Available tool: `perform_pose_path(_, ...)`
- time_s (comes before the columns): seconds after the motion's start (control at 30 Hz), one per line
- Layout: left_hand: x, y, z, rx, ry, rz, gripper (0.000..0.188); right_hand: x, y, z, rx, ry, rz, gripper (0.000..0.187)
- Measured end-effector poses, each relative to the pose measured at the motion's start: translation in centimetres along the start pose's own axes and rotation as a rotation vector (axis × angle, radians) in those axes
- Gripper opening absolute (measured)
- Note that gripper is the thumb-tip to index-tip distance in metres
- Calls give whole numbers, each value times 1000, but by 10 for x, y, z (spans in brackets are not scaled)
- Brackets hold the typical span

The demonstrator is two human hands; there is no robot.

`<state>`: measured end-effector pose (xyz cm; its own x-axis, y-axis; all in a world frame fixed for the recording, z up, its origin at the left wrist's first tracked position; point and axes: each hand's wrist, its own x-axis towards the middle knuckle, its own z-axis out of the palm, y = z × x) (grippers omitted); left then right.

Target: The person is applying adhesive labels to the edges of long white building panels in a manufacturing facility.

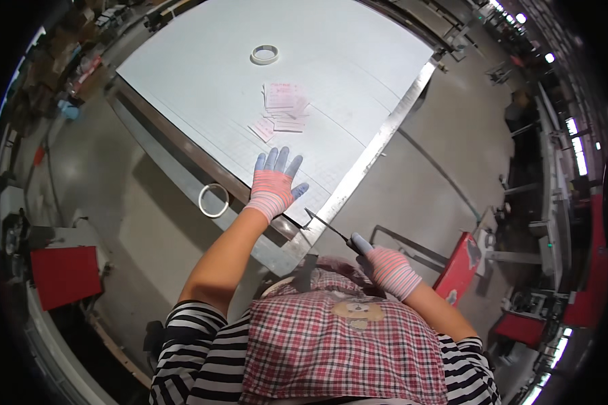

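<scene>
- The left hand [275,181], in a coral-and-white striped knit glove with grey-blue fingertips, is spread wide, palm down at the near end of the large flat white sheet [203,81], holding nothing.
- The right hand [387,265], in a matching glove, is closed around the handle of a thin dark long tool [332,227].
- That tool slants up and leftward to the near corner of the sheet, its angular tip just right of the left hand; whether it touches the surface, I cannot tell.
- The sheet covers the metal-edged worktop [373,148], whose bright silver rim runs along the right side.
- Beyond the left hand's fingertips, a loose cluster of pink-and-white printed paper slips [281,98] lies on the sheet, partly overlapping.
- Farther off, a pale ring-shaped tape roll [264,61] lies flat on the sheet.
- A white open ring [213,215] shows left of the left forearm, by the worktop's left edge; what supports it is unclear.
- The person wears a red-and-white plaid apron [344,358] over black-and-white striped sleeves [192,331].
- On the left, a red box-like panel [67,277] stands above the grey floor [142,229].
</scene>
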<state>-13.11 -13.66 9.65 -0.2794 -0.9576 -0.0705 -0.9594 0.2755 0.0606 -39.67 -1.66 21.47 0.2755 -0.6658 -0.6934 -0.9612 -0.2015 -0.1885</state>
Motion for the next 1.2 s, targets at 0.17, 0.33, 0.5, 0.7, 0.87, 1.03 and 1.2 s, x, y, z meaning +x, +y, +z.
perform_pose_path(0.17, -8, -12, 5, -71, 22, 3, 71, -10, -51, -35, -261, 85, 20, 51)
perform_pose_path(0.33, -11, -20, 10, -91, 50, 13, 69, 7, -82, -65, -328, -57, 24, 41)
perform_pose_path(0.5, -7, -18, 3, -102, 40, 25, 69, 68, -95, -68, -273, -68, -54, 33)
perform_pose_path(0.7, -4, -14, 5, -69, 71, -7, 71, 119, -86, -35, -195, -116, -9, 31)
perform_pose_path(0.87, 4, 2, 4, -27, 41, 13, 75, 123, -46, 19, -60, 16, 1, 33)
perform_pose_path(1.03, 1, 2, 14, 38, 34, 7, 76, 99, -51, 3, -61, 22, -50, 32)
perform_pose_path(1.2, 4, 2, 15, 49, 39, -13, 76, 57, -28, -28, -47, -97, 6, 30)
